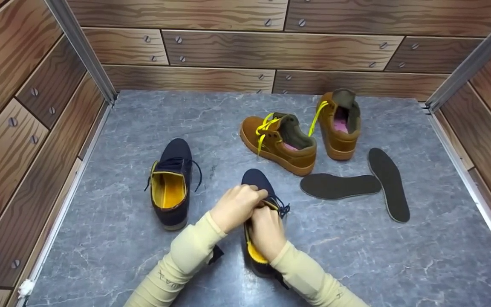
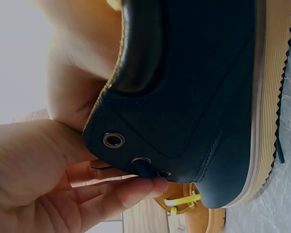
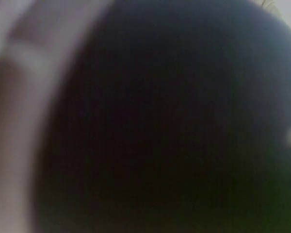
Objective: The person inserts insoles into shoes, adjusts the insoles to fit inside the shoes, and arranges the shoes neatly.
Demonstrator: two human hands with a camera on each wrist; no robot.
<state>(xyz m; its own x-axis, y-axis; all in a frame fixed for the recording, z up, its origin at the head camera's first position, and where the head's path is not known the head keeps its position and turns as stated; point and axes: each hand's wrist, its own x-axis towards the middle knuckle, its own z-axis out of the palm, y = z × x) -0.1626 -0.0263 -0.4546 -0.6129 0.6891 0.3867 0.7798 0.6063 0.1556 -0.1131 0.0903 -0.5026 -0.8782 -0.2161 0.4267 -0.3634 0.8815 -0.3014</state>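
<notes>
A navy shoe [image 1: 255, 179] with a yellow lining stands on the floor in front of the person, toe pointing away. At its lace opening, the left hand [image 1: 239, 207] grips the tongue area; the left wrist view shows its fingers [image 2: 131, 191] beside the eyelets. The right hand [image 1: 267, 232] reaches down into the shoe's opening, so its fingertips are hidden. Dark, blurred shoe material [image 3: 160, 116] fills most of the right wrist view. To the left stands the matching navy shoe [image 1: 177, 149], its yellow inside visible and its laces loose.
Two brown shoes with yellow laces, one turned sideways [image 1: 267, 143] and one heel-on [image 1: 341, 140], stand at the back right. Two dark insoles, one lying crosswise [image 1: 339, 186] and one lengthwise [image 1: 390, 183], lie before them. Wood-patterned walls [image 1: 279, 49] enclose the grey marbled surface [image 1: 113, 238].
</notes>
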